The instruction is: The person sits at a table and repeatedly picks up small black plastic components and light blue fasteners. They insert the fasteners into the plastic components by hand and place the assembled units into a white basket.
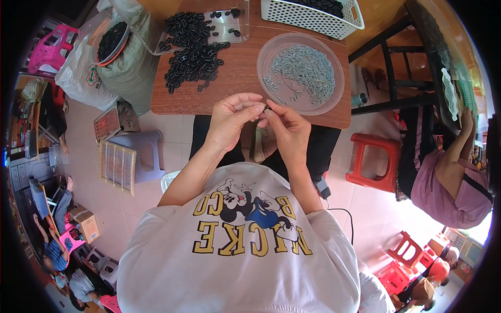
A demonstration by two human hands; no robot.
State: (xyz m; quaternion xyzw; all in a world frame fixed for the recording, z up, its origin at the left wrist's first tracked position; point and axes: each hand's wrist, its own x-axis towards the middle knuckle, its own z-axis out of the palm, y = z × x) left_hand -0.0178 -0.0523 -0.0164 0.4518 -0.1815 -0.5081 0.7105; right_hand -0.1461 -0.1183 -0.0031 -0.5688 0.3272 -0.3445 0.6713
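Note:
Both hands meet over the near edge of the brown table. My right hand point(288, 128) pinches a small black plastic piece point(267, 108) between thumb and forefinger. Close against it, my left hand point(232, 119) is closed too, thumb pressed to fingers; what lies in that pinch is hidden. Beyond them on the left is a loose heap of small black oval plastic pieces point(193, 68), partly spilling from a clear tray point(229, 37). To the right stands a round translucent tub point(263, 52) holding many small silvery screws point(305, 70).
A white perforated basket point(313, 25) of black parts stands at the table's far edge. Sacks point(125, 78) with a bowl of black pieces point(112, 44) are at left. A grey-purple stool point(148, 154) and a red stool point(373, 161) flank me. Another person point(449, 177) sits at right.

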